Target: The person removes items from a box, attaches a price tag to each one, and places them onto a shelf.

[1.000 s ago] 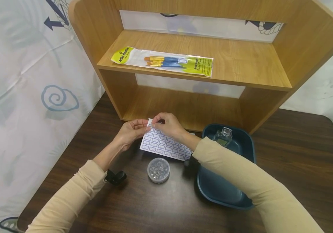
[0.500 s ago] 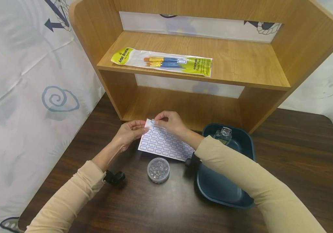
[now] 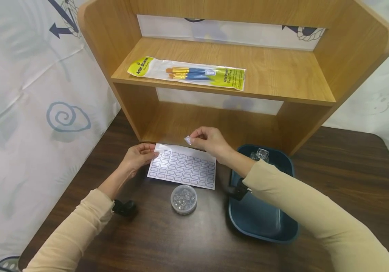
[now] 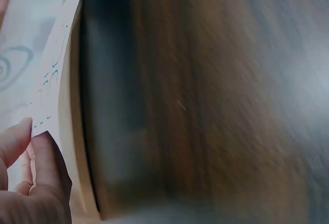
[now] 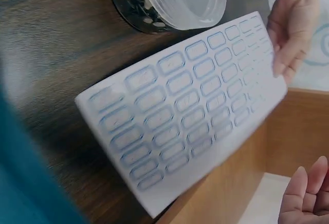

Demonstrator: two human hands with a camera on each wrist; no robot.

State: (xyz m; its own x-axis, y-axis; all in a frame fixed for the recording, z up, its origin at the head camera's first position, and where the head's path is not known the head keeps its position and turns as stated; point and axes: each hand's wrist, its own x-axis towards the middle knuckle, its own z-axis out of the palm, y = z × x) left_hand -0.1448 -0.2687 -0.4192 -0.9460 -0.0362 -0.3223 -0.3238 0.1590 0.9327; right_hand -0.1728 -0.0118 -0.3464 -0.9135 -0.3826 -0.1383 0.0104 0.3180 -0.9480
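A white sticker sheet (image 3: 184,166) printed with rows of small blue-bordered labels is held at its upper left corner by my left hand (image 3: 138,158), thumb on top. In the left wrist view the sheet appears edge-on, pinched between thumb and fingers (image 4: 46,162). Just above the sheet, my right hand (image 3: 213,141) pinches one small label (image 3: 188,140), peeled free of it. Only some fingertips (image 5: 295,188) of that hand show in the right wrist view, where the label is out of sight. Close to the sheet's front edge stands a round lidded tub (image 3: 183,199) of clear pieces.
A wooden shelf unit (image 3: 293,75) stands at the back, with a packet of artist brushes (image 3: 187,73) bearing one such label on its upper board. To the right lies a dark blue tray (image 3: 265,223) with a small glass bottle (image 3: 262,154), partly behind the right sleeve.
The label has come away from the sheet in my right hand, which has moved right. My left hand has shifted left and down with the sheet.
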